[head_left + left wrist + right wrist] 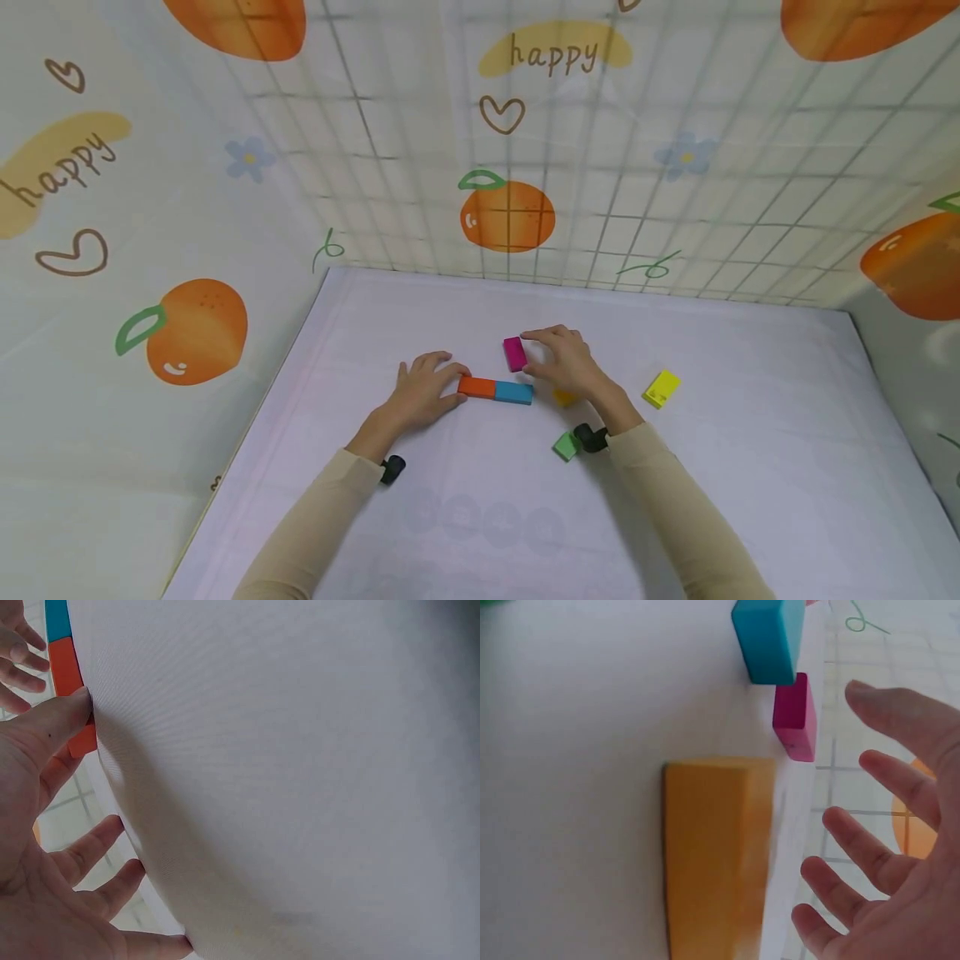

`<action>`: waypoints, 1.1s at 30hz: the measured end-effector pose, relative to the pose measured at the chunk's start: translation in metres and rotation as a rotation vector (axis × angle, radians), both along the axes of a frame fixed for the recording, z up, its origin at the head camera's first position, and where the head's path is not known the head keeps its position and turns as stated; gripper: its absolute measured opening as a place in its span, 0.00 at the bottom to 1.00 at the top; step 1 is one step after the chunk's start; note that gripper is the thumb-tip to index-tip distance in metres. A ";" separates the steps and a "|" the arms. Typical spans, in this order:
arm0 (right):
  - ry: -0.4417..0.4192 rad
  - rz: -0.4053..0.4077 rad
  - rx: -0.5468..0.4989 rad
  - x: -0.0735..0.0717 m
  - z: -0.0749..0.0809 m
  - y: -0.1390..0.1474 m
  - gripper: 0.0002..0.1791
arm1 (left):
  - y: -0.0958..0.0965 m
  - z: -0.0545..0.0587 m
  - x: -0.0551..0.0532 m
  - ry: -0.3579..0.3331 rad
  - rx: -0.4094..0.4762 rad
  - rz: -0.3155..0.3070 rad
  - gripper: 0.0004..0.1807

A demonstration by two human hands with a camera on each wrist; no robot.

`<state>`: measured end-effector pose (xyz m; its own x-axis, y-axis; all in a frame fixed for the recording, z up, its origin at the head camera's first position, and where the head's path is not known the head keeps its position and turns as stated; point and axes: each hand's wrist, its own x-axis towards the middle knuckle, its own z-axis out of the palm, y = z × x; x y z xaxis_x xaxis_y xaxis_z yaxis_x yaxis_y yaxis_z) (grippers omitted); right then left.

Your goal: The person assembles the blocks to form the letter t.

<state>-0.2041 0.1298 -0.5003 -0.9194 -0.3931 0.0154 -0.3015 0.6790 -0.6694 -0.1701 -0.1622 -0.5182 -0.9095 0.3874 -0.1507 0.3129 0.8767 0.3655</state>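
Row on the desk: the orange block (477, 387) and the blue block (514, 393) lie end to end, touching, on the white desk (795, 467), orange on the left.
Left hand: the left hand (422, 392) pinches the orange block's left end between thumb and index finger; the other fingers are spread.
Magenta block: the magenta block (514, 354) sits just beyond the row, on its far side and apart from it.
Right hand: the right hand (566, 362) is at the magenta block's right side, thumb and fingers parted — not gripping it, judging by the right wrist view.
Other blocks: an amber block (712, 855) lies partly hidden under the right hand; a green block (566, 447) is nearer, beside the right wrist camera (590, 438); a yellow block (662, 389) lies well to the right.
Step in hand: seemingly steadying the orange-blue pair while reaching for or releasing the magenta block; which, I cannot tell.
Next move: if taking it, thumb and fingers should close on opposite sides — without nudging the blue block or brushing the amber one.
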 end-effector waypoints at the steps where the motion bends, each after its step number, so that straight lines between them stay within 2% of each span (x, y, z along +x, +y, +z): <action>1: -0.007 0.004 0.009 -0.001 0.000 -0.001 0.32 | 0.000 0.000 0.000 0.002 -0.001 0.000 0.20; 5: -0.036 0.016 0.040 -0.008 -0.002 -0.002 0.35 | 0.000 -0.002 0.000 0.012 -0.007 0.003 0.21; 14: -0.120 0.026 0.028 -0.017 -0.007 -0.001 0.38 | 0.001 -0.003 -0.001 0.010 -0.011 0.008 0.21; 33: -0.160 0.014 0.141 -0.025 -0.009 -0.004 0.38 | -0.001 -0.003 -0.002 0.006 -0.004 0.000 0.20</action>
